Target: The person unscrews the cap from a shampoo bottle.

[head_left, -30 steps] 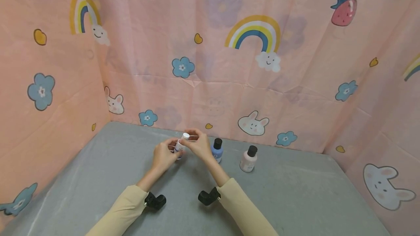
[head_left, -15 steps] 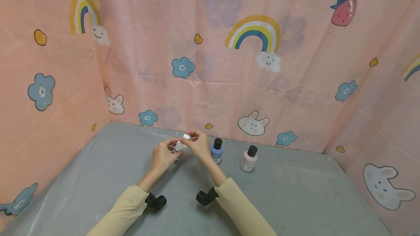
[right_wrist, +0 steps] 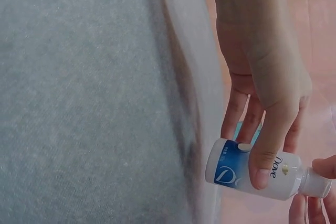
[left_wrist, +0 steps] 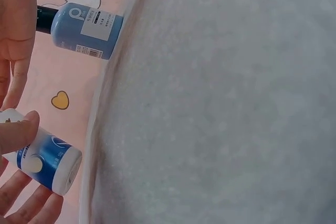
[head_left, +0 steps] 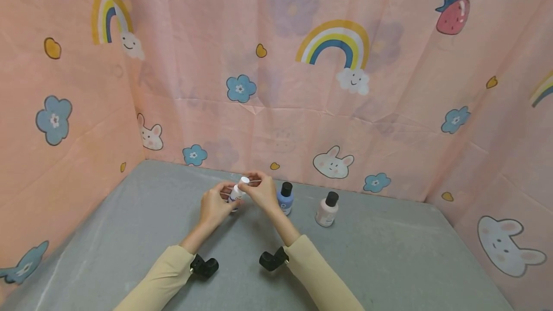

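A small white Dove bottle (right_wrist: 283, 177) with a blue band near its base is held tilted, cap end up and to the right in the head view. My left hand (head_left: 216, 205) grips its body, thumb on one side and fingers on the other. At the top, my right hand (head_left: 262, 193) pinches the white cap (head_left: 245, 180) between thumb and fingers. The cap sits on the bottle's neck in the right wrist view. Whether the bottle's base touches the table cannot be told.
Just right of my right hand stands a blue bottle (head_left: 285, 199) with a black cap. Farther right is a pale pink bottle (head_left: 326, 211), also black-capped. The grey table (head_left: 389, 253) meets a pink patterned curtain (head_left: 285, 119) behind and at both sides.
My right hand and forearm have shifted very slightly left, its fingers still on the cap. The left hand keeps its grip on the bottle, nearly still.
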